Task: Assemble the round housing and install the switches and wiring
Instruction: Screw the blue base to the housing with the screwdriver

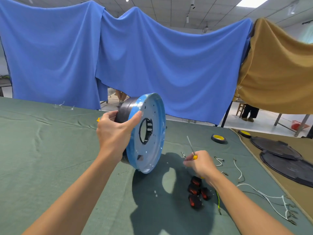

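Left hand [116, 131] grips the housing [153, 116] by its rim at frame centre, tilted on edge. Right hand [199, 164] clasps a screwdriver [190, 145], fingertips beside what looks like a screw [183, 155]. Best to brace the housing firmly and seat the screw squarely before driving; switches [196, 192] lie lower right

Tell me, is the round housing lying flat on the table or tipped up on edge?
Tipped on edge: the left hand holds the round housing upright by its rim. Contact with the table: cannot tell.
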### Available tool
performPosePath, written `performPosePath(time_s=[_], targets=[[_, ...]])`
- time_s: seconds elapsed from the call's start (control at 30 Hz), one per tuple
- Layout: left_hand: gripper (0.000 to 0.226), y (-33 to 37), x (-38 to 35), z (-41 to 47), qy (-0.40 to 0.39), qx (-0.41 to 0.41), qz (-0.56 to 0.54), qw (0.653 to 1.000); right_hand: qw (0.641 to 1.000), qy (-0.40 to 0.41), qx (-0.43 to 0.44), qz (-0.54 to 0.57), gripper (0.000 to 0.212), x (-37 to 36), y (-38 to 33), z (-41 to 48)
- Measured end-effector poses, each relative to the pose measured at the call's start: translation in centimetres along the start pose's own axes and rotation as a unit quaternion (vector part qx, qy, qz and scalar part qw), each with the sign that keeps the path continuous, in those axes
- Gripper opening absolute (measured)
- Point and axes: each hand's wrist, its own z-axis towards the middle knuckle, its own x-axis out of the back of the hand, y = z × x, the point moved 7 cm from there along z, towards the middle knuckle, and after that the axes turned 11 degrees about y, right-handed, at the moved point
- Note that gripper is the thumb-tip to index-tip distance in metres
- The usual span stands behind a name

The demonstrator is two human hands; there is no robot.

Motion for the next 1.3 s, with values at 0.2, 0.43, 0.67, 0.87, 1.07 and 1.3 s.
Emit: performPosePath(time_s=[0.2, 0.43, 0.67, 0.87, 1.07, 1.3], targets=[[0.042, -2.3, 0.1, -0.6, -0.045, 0.180, -0.130, 0.974, 0.994, 0.054, 0.030, 0.086, 0.010, 2.7, -2.3, 0.4], [0.045, -7.5, 1.2, -1.2, -0.057, 0.326, -0.108, 0.938, 0.987, 0.071, 0.067, 0.125, 0.007, 5.2, -5.7, -1.0], [0.077, -11.4, 1.2, -1.6, -0.121, 0.398, -0.091, 0.905, 0.983, 0.035, 0.116, 0.136, 0.010, 4.8, -9.1, -2.9], [0.063, -11.9, 0.4, -0.9, -0.138, 0.392, -0.065, 0.907, 0.976, -0.008, 0.208, 0.061, 0.006, 2.7, -12.0, -3.4], [0.059, -14.0, 0.0, -1.1, -0.175, 0.423, -0.059, 0.887, 0.964, -0.044, 0.260, 0.013, 0.006, -0.2, -14.2, -3.6], [0.068, -14.8, -0.5, -0.6, -0.191, 0.435, -0.059, 0.878, 0.951, -0.092, 0.295, -0.035, 0.012, -4.1, -17.1, -3.0]])
